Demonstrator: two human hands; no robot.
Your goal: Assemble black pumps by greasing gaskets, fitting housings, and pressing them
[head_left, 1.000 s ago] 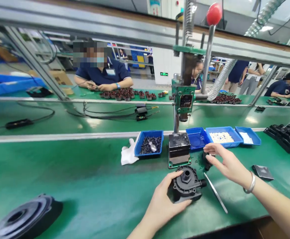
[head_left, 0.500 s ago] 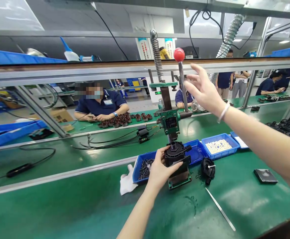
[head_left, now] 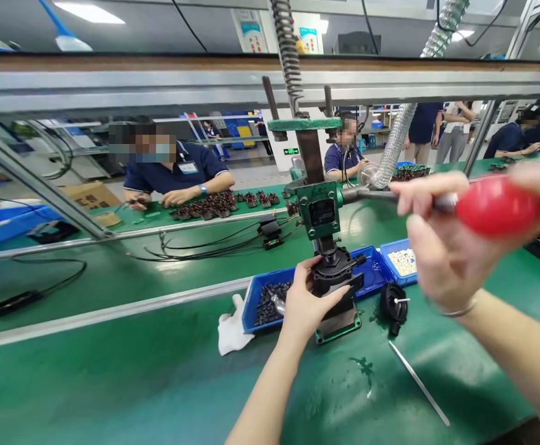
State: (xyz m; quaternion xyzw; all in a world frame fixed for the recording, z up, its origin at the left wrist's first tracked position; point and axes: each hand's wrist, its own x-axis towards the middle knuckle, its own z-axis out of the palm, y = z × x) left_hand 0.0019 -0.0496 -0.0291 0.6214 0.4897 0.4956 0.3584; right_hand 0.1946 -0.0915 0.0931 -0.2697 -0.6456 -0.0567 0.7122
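One green bench (head_left: 112,371): it runs the full width before you, and a co-worker (head_left: 168,170) in a dark blue top sits at the far side with both hands on small parts
Hand press (head_left: 319,210): green head on an upright column, standing mid-bench just beyond your left hand; its lever (head_left: 367,194) lies nearly level, running out from the head towards your right
Right arm: it comes in from the lower right edge, forearm angled up and inward, a bangle at the wrist
Right hand (head_left: 441,247): blurred and raised close to the camera, fingers and thumb wrapped about the red knob (head_left: 495,204) at the lever's end, so you hold it in a closed grip
Left arm: stretched straight ahead from the bottom edge, wrist level
Left hand (head_left: 304,303): clasped on the near left side of the black housing (head_left: 333,272), fingers round the back, thumb laid along the front
Black housing: seated on the press's base block, right under the ram, whose tip meets its top collar
Blue tray of dark parts (head_left: 250,303): just left of your left hand; a white cloth (head_left: 230,330) lies against its near corner
Blue tray of white bits (head_left: 387,250): right of the press, partly behind your right hand
Black round part (head_left: 394,303): on the bench beside the press base, untouched
Metal rod (head_left: 418,383): lying slantwise on the bench, nearer to you than the round part, apart from both hands
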